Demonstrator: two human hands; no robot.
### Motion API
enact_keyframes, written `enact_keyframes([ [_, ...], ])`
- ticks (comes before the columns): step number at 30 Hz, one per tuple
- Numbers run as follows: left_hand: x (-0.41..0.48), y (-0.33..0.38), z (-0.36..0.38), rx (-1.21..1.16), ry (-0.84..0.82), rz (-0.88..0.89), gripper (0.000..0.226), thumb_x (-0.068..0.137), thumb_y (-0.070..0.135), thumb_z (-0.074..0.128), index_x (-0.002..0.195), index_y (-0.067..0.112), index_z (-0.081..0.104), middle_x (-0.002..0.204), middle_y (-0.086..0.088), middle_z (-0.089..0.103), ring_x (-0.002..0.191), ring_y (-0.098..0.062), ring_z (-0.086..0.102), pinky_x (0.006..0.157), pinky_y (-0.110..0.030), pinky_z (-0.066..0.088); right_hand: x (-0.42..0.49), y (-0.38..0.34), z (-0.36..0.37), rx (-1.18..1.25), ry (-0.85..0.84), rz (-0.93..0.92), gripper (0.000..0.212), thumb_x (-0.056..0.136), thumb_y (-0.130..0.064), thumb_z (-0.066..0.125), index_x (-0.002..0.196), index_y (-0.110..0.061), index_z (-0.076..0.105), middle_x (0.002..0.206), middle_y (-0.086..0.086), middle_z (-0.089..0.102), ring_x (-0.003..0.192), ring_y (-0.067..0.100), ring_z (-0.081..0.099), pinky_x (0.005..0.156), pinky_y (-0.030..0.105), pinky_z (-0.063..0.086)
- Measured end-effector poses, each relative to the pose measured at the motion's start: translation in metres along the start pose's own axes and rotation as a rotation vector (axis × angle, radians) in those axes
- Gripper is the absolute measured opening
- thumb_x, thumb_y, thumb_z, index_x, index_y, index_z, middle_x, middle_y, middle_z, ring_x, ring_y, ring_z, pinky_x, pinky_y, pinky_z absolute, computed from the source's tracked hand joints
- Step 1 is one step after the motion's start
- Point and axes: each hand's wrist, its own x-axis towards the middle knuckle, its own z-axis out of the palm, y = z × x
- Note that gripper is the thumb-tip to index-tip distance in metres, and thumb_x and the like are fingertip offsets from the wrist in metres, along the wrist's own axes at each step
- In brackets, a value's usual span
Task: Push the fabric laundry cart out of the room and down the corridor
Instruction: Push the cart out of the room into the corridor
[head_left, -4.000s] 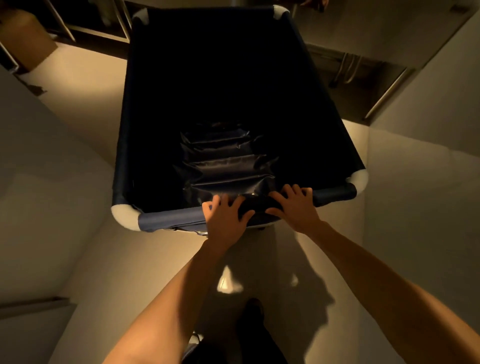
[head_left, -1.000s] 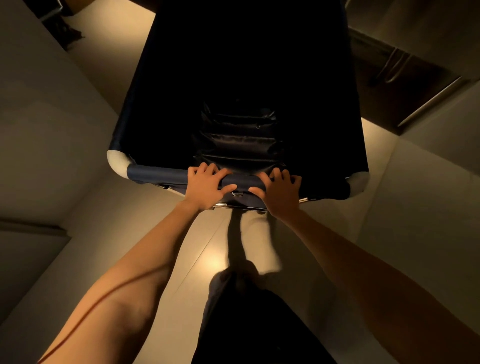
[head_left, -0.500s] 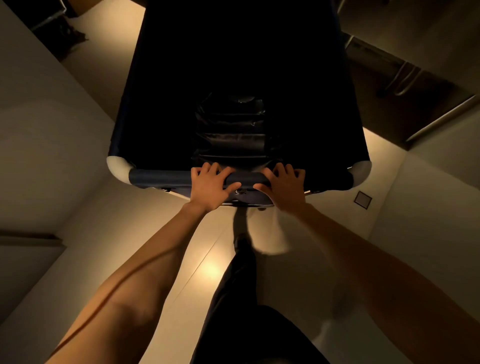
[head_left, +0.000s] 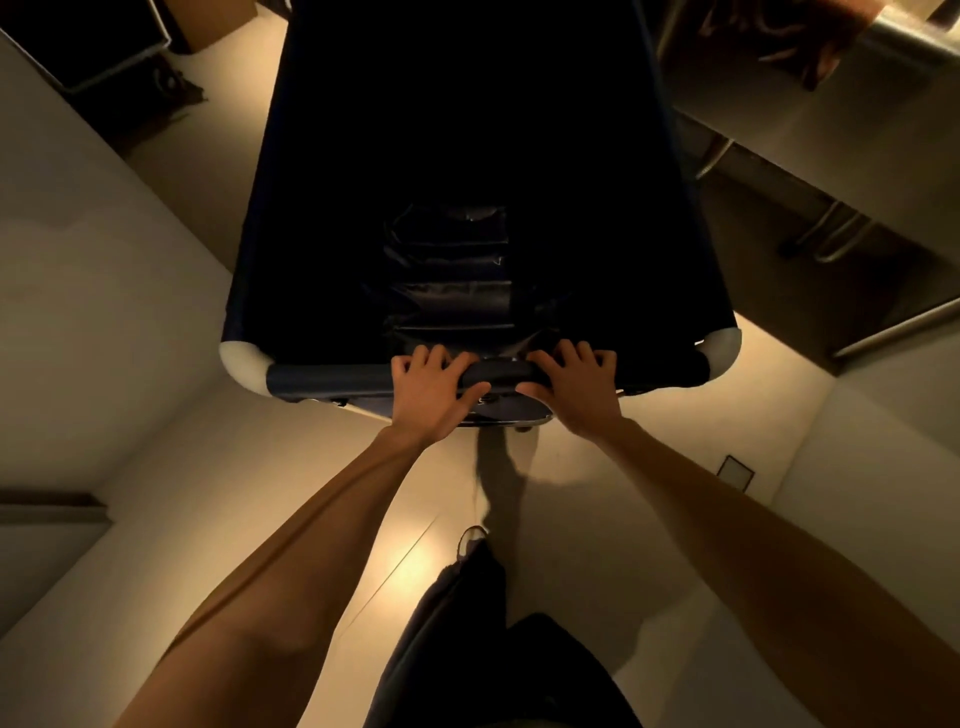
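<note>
Two bare hands on the near rail of a dark fabric laundry cart (head_left: 483, 156), seen from above.

The left hand (head_left: 427, 391) and right hand (head_left: 574, 387) lie side by side at the middle of the near rail (head_left: 332, 375), fingers curled over it and closed around the bar. The cart fills the centre of the view, between pale walls (head_left: 93, 291) left and right; its far end is cut off at the top edge. The inside is nearly black, with only some folded, shiny cloth (head_left: 449, 275) discernible. White corner caps (head_left: 241, 361) show; the wheels are hidden.
</note>
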Motion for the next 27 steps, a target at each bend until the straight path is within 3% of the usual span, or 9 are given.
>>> enact_keyframes([
  [7,0.045,0.004,-0.006,-0.014,-0.032,-0.068,0.045,0.091,0.055,0.041,0.126,0.028,0.049,0.114,-0.007,0.055,0.108,-0.026,0.043,0.089,-0.039,0.027,0.053,0.026,-0.001,0.022,-0.010,-0.065,0.059,0.083,-0.062,0.029,0.106,-0.019,0.062,0.096,0.018,0.064,0.090,0.038,0.058,0.080,0.049,0.042],
  [27,0.162,0.015,-0.008,-0.039,0.023,-0.316,0.045,0.091,0.055,0.039,0.127,0.029,0.048,0.115,-0.008,0.055,0.109,-0.026,0.044,0.089,-0.040,0.027,0.205,0.092,-0.010,-0.009,-0.093,-0.299,0.064,0.084,-0.062,0.023,0.111,-0.018,0.061,0.098,0.015,0.062,0.095,0.037,0.055,0.083,0.047,0.038],
])
